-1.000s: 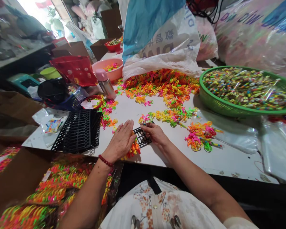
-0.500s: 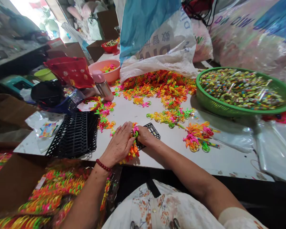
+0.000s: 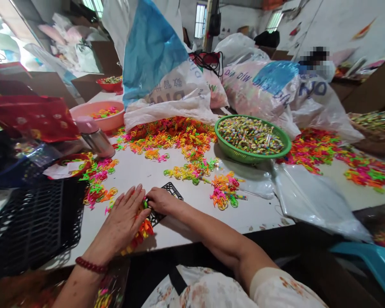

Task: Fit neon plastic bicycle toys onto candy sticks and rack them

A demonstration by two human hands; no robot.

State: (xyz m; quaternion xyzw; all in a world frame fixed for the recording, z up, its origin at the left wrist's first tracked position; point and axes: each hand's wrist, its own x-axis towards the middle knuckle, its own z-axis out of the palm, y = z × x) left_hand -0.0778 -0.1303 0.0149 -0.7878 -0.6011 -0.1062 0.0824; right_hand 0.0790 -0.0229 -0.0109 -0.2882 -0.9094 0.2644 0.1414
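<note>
My left hand [image 3: 125, 220] lies flat with fingers stretched out over a row of small orange, red and yellow plastic pieces [image 3: 146, 229] by the table's front edge. Close against it, my right hand [image 3: 160, 200] is closed, its fingertips curled down beside a bit of green plastic; what they grip is hidden. Under and behind the right hand is a black plastic lattice rack [image 3: 173, 191], partly covered by that hand and the pieces. A loose cluster of colourful plastic figures with rings [image 3: 223, 190] lies to the right, some with patterned sticks.
A green basket [image 3: 253, 159] full of small wrapped items stands at the back right. Bright plastic pieces [image 3: 179, 132] spill from a large sack [image 3: 167, 85]. Stacked black racks [image 3: 35, 222] and a flask [image 3: 96, 139] are at left. Clear bags [image 3: 314, 196] lie at right.
The view has swung to the right, so the scene shifts left and more sacks and piles show on the right. Both hands stay together at the rack, nearly unchanged.
</note>
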